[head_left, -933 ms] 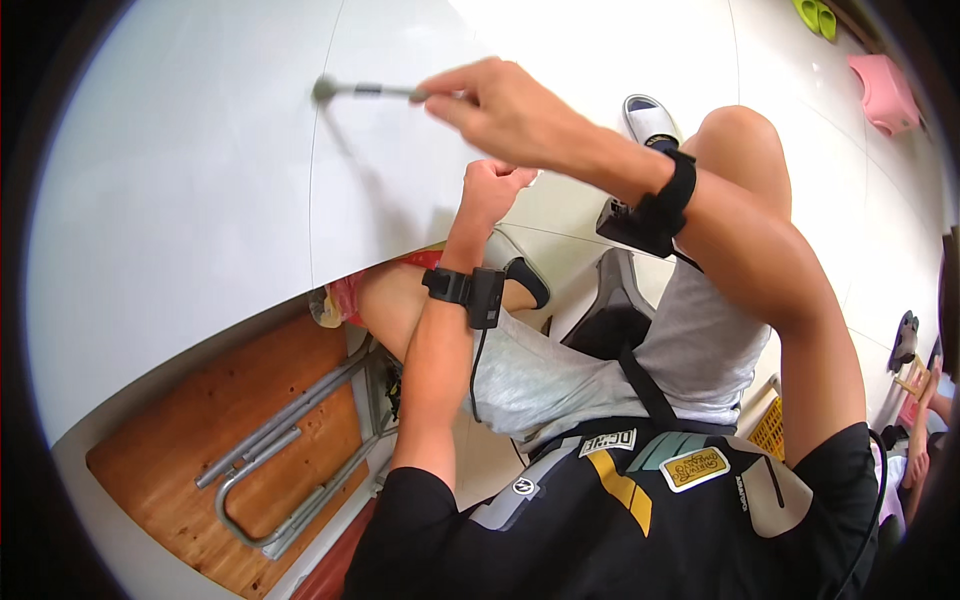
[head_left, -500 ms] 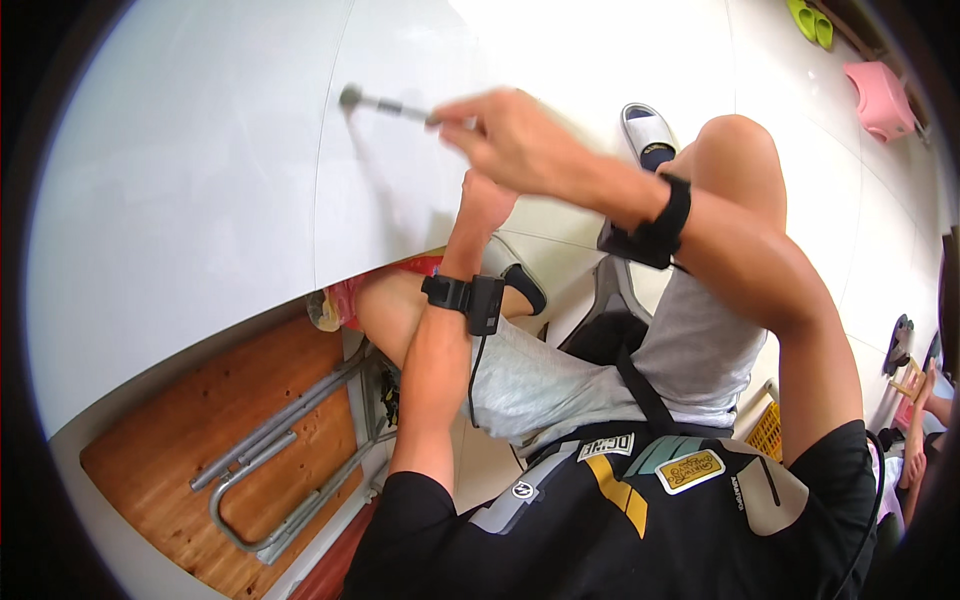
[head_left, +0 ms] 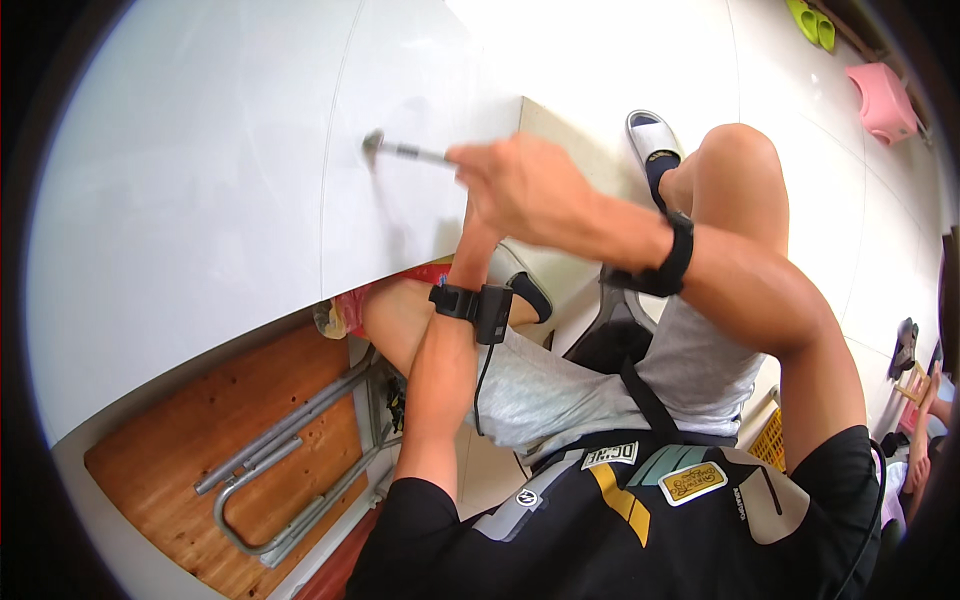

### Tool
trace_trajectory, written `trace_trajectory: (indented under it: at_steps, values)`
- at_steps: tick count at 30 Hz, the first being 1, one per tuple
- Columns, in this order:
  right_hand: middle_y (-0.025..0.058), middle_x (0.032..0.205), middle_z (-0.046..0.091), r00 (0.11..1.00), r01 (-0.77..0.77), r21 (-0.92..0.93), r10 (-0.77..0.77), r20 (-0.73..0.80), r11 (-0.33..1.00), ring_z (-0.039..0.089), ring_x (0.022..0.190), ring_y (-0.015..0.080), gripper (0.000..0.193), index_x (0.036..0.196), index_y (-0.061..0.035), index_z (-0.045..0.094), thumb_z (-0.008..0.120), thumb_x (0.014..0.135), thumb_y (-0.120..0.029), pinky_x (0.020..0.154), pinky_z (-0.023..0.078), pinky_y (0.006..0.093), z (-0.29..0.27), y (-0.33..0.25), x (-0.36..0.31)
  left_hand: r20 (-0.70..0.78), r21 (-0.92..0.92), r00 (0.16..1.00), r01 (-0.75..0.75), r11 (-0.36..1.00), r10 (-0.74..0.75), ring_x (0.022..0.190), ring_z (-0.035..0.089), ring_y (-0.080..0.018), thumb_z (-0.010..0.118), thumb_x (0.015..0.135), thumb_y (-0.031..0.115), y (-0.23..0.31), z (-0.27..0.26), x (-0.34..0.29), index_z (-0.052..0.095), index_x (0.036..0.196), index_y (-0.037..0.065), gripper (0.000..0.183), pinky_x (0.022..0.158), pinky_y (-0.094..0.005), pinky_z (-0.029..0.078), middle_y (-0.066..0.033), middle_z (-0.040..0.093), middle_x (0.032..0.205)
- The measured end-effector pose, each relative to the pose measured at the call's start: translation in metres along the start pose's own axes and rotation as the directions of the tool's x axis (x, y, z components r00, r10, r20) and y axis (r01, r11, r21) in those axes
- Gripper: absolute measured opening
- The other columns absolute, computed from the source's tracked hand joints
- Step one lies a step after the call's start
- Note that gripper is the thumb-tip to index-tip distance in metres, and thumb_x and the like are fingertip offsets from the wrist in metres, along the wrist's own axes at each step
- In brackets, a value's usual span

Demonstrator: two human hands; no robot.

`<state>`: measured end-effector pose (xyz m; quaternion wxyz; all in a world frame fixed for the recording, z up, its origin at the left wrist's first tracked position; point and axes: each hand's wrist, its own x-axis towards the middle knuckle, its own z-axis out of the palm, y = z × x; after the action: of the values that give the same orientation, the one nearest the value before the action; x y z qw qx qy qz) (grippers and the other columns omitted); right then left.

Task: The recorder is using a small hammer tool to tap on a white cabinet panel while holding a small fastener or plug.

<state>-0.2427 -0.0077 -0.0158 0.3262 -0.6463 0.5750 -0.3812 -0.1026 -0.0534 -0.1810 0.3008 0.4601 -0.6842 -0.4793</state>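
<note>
Gripping slim tool point(head_left: 410, 152) by end: right hand point(head_left: 525, 190), fingers clamped, presumably freeing round head point(head_left: 373, 142); left hand point(head_left: 480, 229), fingers hidden, state unclear.

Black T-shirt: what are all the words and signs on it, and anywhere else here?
I won't copy wording, but here's where it is.
White patch: bold dark letters.
Yellow-centred patch: dark letters.
Round emblem: one small sign.
Pale lettering: too small to read.
Wrist box: markings too small.
Slim tool in right hand: none readable.
</note>
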Motion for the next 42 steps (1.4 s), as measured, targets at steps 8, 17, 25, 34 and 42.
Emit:
trace_trajectory:
  at_steps: [8, 17, 25, 34, 42]
  values:
    - [0.0228, 0.064, 0.061, 0.996, 0.091, -0.025, -0.090, 0.003, 0.996, 0.063, 0.063, 0.0447, 0.014, 0.104, -0.0068, 0.068, 0.063, 0.093, -0.015, 0.060, 0.050, 0.0534, 0.006, -0.005, -0.007, -0.045, 0.117, 0.995, -0.086, 0.989, 0.092, 0.117, 0.061, -0.0291, 0.074, 0.091, 0.020, 0.007, 0.003, -0.005, 0.048, 0.142, 0.006, 0.058, 0.098, -0.0365, 0.050, -0.0181, 0.063, 0.123]
    - [0.0224, 0.068, 0.065, 0.998, 0.058, -0.001, -0.058, -0.036, 0.998, 0.065, 0.064, 0.0446, 0.017, 0.104, -0.0052, 0.071, 0.063, 0.092, -0.014, 0.062, 0.053, 0.0526, -0.001, -0.004, -0.006, -0.826, 0.526, 0.562, 0.795, 0.300, -0.041, 0.095, 0.069, -0.0171, 0.062, 0.101, 0.022, 0.164, 0.078, 0.010, 0.072, 0.109, 0.011, 0.017, 0.085, -0.0349, 0.054, -0.0041, 0.073, 0.100]
    - [0.0224, 0.067, 0.063, 0.990, -0.015, 0.046, 0.022, -0.139, 0.999, 0.064, 0.063, 0.0440, 0.017, 0.103, -0.0074, 0.074, 0.063, 0.091, -0.013, 0.060, 0.052, 0.0520, -0.003, 0.004, 0.022, -0.092, 0.314, 0.993, -0.039, 0.949, 0.071, 0.095, 0.069, -0.0174, 0.067, 0.098, 0.021, 0.012, 0.012, -0.008, 0.075, 0.101, 0.012, 0.012, 0.089, -0.0332, 0.053, -0.0040, 0.074, 0.099]
    - [0.0217, 0.064, 0.061, 0.971, 0.079, -0.035, -0.084, -0.223, 0.996, 0.063, 0.062, 0.0450, 0.011, 0.097, -0.0045, 0.067, 0.062, 0.092, -0.014, 0.055, 0.050, 0.0508, 0.002, 0.000, 0.023, -0.083, 0.405, 0.997, 0.024, 0.914, 0.011, 0.089, 0.070, -0.0175, 0.069, 0.093, 0.015, 0.028, 0.011, 0.001, 0.071, 0.098, 0.010, 0.008, 0.081, -0.0308, 0.054, -0.0037, 0.073, 0.094]
    - [0.0195, 0.071, 0.067, 0.993, 0.091, -0.037, -0.094, -0.078, 0.995, 0.066, 0.061, 0.0417, 0.014, 0.102, -0.0048, 0.065, 0.060, 0.093, -0.014, 0.053, 0.052, 0.0500, 0.006, -0.009, -0.001, -0.115, 0.444, 0.993, 0.046, 0.895, 0.005, 0.083, 0.070, -0.0177, 0.071, 0.088, 0.010, 0.032, 0.006, -0.008, 0.067, 0.096, 0.008, 0.009, 0.074, -0.0286, 0.055, -0.0034, 0.072, 0.090]
